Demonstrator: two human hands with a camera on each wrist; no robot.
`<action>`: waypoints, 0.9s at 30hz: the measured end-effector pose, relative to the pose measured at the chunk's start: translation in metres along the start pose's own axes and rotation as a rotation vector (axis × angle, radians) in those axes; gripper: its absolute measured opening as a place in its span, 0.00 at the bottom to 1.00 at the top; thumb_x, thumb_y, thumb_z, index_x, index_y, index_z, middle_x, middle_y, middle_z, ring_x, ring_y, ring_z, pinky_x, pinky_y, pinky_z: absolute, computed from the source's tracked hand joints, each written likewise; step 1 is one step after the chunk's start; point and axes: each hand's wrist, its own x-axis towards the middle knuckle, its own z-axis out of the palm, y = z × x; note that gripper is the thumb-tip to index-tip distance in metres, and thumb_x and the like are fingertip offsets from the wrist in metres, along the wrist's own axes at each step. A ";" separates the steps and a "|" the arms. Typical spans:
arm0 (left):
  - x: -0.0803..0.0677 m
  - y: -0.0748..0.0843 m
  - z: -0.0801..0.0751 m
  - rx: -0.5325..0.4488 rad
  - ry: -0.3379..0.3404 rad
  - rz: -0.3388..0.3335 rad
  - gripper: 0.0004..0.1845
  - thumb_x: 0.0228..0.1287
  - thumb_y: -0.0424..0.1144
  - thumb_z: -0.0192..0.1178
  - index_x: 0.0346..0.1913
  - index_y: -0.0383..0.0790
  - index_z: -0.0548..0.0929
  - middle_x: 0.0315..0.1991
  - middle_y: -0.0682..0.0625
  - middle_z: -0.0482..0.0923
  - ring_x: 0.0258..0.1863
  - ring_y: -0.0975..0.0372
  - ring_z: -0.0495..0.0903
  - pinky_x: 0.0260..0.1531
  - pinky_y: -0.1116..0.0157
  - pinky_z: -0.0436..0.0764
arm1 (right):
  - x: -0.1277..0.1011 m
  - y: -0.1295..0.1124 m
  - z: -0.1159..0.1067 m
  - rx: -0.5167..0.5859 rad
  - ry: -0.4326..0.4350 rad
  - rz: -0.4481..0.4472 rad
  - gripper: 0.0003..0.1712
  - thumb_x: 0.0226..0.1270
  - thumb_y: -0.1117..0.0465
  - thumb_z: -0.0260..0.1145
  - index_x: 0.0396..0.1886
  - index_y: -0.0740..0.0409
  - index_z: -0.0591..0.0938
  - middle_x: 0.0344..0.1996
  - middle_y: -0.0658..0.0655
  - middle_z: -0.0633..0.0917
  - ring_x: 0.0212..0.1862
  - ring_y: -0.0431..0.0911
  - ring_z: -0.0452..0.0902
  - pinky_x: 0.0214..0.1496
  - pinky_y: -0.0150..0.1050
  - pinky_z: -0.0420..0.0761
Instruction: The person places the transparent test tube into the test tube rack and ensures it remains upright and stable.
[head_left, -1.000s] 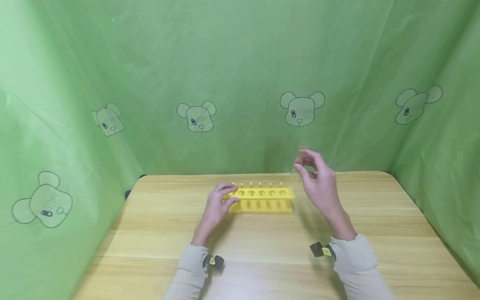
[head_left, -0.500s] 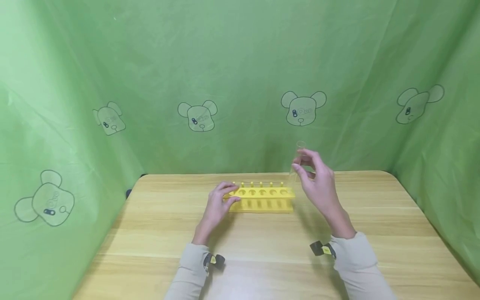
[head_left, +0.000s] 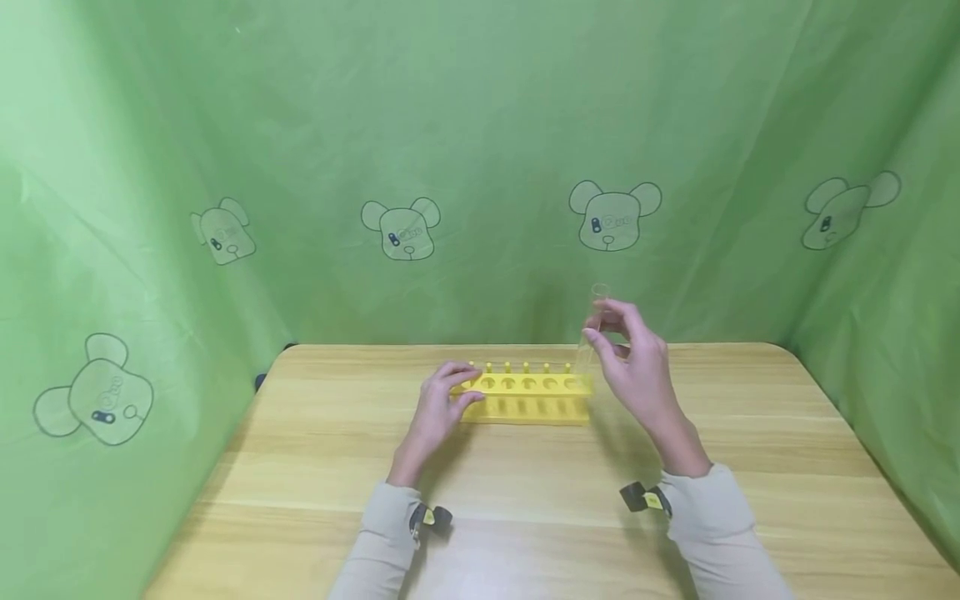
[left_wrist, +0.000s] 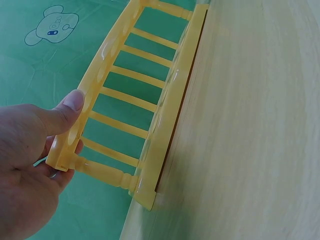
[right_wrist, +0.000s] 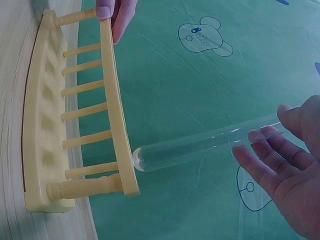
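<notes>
- Two hands are at work around the yellow rack [head_left: 527, 395], which stands on the wooden table [head_left: 525, 483] toward its far edge, with the green curtain [head_left: 480, 150] just behind.
- Your left hand [head_left: 437, 411] grips the rack's left end: the thumb [left_wrist: 69, 106] lies on the top rail and the fingers curl beneath it, as the left wrist view shows.
- Your right hand [head_left: 633, 367] pinches a clear glass tube [head_left: 591, 333] near its open top, between thumb and fingertips [right_wrist: 255, 141]; the other fingers are loosely spread.
- The tube is tilted a little off upright, its open mouth up, its rounded bottom right at the rack's right end.
- In the right wrist view the tube's rounded tip [right_wrist: 140, 159] touches or nearly touches the outer edge of the top rail, beside the last hole; you cannot tell whether it has entered the hole.
- All the rack's holes that show stand empty.
- Near the rack, the table lies bare on the side toward you and out to the right and left edges; behind the rack only a narrow strip of wood separates it from the curtain.
</notes>
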 end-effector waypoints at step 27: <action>0.000 -0.004 0.001 -0.010 -0.002 0.003 0.21 0.57 0.30 0.74 0.54 0.28 0.85 0.54 0.37 0.82 0.56 0.49 0.81 0.65 0.57 0.79 | 0.002 -0.004 0.008 -0.006 -0.021 0.007 0.24 0.68 0.73 0.70 0.62 0.65 0.76 0.44 0.59 0.86 0.49 0.53 0.84 0.46 0.25 0.85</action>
